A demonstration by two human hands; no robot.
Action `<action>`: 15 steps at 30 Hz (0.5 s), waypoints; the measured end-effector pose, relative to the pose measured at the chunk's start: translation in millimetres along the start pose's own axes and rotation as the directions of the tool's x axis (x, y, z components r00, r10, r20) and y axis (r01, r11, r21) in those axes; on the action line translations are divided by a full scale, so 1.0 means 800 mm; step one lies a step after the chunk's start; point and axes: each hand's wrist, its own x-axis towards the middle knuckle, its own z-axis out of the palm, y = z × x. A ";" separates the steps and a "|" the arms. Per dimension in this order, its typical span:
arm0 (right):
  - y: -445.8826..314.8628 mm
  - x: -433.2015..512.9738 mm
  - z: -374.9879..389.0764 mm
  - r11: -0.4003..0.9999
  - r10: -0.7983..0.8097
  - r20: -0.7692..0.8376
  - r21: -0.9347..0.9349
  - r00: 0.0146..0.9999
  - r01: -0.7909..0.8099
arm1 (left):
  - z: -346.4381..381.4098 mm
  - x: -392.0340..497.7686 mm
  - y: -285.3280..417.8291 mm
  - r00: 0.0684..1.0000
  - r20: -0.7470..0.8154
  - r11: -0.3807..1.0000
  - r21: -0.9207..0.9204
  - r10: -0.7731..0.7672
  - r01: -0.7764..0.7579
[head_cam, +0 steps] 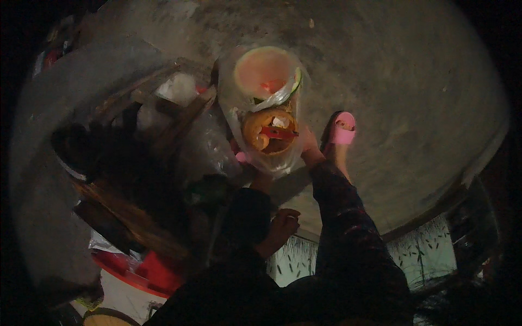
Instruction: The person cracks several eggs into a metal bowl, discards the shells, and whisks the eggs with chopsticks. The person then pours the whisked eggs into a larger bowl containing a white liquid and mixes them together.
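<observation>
My right hand (pixel 308 142) is blurred, at the right side of a clear plastic bag (pixel 281 165); whether its fingers grip the plastic I cannot tell. In or under the plastic are a cut watermelon (pixel 265 69) with pink flesh and, nearer me, a round brown bowl (pixel 248 136). A red-handled tool (pixel 279 133), perhaps a knife or peeler, lies across the bowl over pale pieces that look like peel. My left hand (pixel 284 226) is nearer my body, its fingers curled in, with no object visible in it.
Pink sandals show on my feet, the right one (pixel 345 128) beyond my right hand. Rough concrete floor (pixel 408 102) surrounds the bag. To the left are a dark wooden piece (pixel 122 220), white plastic (pixel 177 87) and a red-rimmed container (pixel 134 277). Patterned pale cloth or panel (pixel 428 252) is at lower right.
</observation>
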 end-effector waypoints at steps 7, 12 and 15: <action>0.084 -0.056 -0.002 0.986 -0.163 -0.493 -0.061 0.855 0.153 | 0.000 0.014 -0.012 0.999 -0.031 0.995 0.097 -0.014 0.017; 0.023 -0.131 -0.072 0.962 0.036 -0.606 0.238 0.795 0.138 | -0.007 0.017 -0.037 0.991 -0.136 1.000 -0.016 -0.007 0.005; -0.028 -0.174 -0.105 0.936 -0.046 -0.581 0.259 0.812 0.238 | 0.001 0.010 -0.025 0.983 -0.183 0.999 -0.034 0.003 -0.009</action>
